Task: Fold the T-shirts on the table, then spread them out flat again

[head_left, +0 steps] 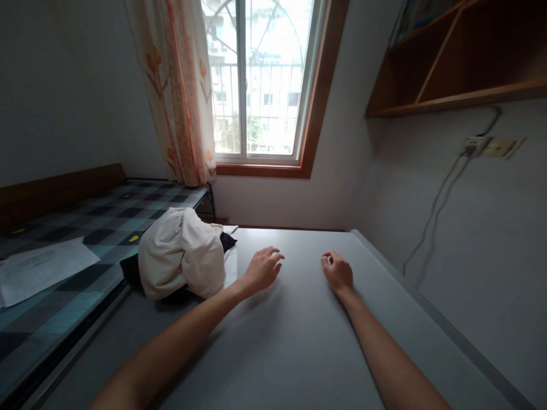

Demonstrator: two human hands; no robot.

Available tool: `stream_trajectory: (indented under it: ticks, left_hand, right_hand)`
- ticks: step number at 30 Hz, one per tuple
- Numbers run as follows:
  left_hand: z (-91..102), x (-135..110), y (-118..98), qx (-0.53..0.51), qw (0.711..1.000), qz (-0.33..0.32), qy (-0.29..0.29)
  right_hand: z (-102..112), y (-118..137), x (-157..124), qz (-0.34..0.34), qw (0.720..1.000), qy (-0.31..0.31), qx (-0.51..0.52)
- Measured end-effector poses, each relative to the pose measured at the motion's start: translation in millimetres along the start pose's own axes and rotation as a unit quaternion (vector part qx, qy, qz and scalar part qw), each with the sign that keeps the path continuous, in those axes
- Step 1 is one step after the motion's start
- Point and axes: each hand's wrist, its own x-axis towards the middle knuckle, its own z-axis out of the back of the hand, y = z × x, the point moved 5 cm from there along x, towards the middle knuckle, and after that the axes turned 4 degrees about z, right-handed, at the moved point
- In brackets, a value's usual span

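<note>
My left hand [262, 269] is held just above the grey table [294, 341], its fingers apart and slightly bent, with nothing in them. To its left lies a crumpled heap of cream cloth [182, 253] with black fabric [228, 241] showing at its sides and underneath. Hand and cloth do not touch. Further right, my right hand [337, 271] rests on or close over the tabletop. Its fingers curl in toward the thumb, and no object shows in them. A stretch of tabletop separates the two hands.
Left of the table is a bed with a checked cover [98, 208] and a sheet of paper [47, 267] on it. White paper [231, 265] lies beside the cloth. A cable [433, 213] hangs along the right wall below a wooden shelf [459, 98]. A curtained window stands ahead.
</note>
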Motion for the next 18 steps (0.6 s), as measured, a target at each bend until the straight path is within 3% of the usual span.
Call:
stream_trajectory:
  ticks: [3, 8, 18]
  left_hand:
    - [-28.8, -3.2, 18.0, 0.056, 0.997, 0.042, 0.024]
    - [-43.4, -9.7, 28.6, 0.075, 0.993, 0.07, 0.061]
    - [-46.0, -14.0, 28.6, 0.066, 0.991, 0.07, 0.091]
  right_hand:
    - [-0.9, -1.1, 1.0, 0.022, 0.999, -0.005, -0.035]
    - [-7.1, -0.4, 2.5, 0.018, 0.997, 0.004, -0.07]
    - [-22.8, 0.4, -11.8, -0.042, 0.963, 0.196, -0.18]
